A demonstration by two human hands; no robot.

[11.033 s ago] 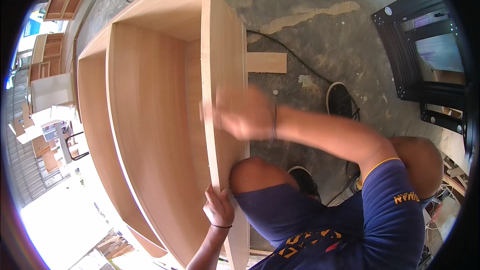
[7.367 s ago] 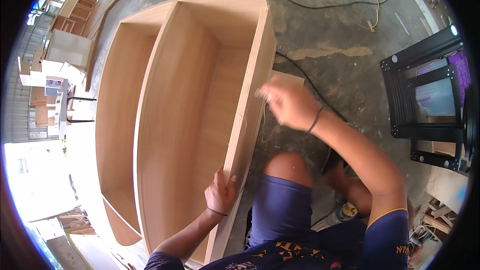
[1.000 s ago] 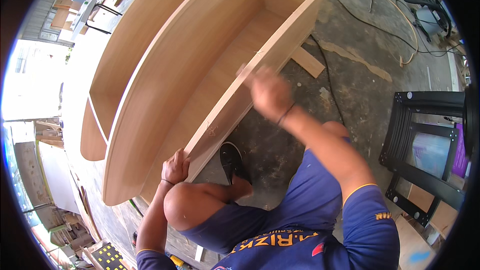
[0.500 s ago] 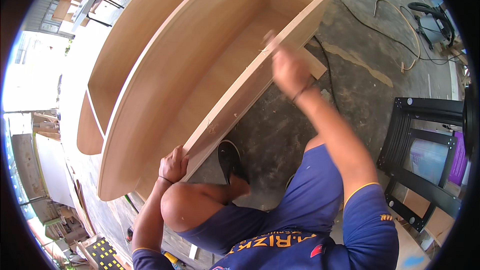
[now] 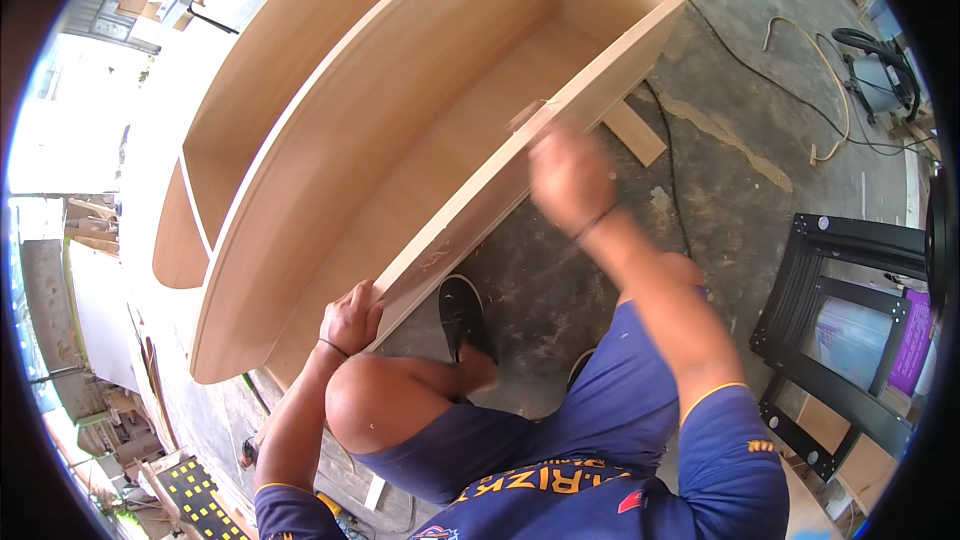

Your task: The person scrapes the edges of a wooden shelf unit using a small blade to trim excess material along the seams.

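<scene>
A large pale wooden cabinet (image 5: 440,90) with a long curved side lies open in front of me, its hollow facing up. My left hand (image 5: 352,318) is closed around the near end of its straight front board (image 5: 450,230), thumb and fingers over the edge. Farther along that same edge is my right hand (image 5: 572,178), blurred by motion, its fingers curled. A smeared brownish thing (image 5: 524,117) shows at its fingertips, over the board's edge; its kind cannot be made out. Thin wood shavings (image 5: 436,258) cling to the board's outer face.
A loose wood strip (image 5: 635,133) and a dark cable (image 5: 672,170) lie on the concrete floor beyond my right hand. A black frame (image 5: 830,325) stands at the right. A vacuum cleaner (image 5: 878,75) with a pale hose is at the far right. My shoe (image 5: 462,310) is beside the board.
My right hand has moved along the board's edge toward my left hand. My left hand keeps its grip on the board. The whole view has shifted slightly.
</scene>
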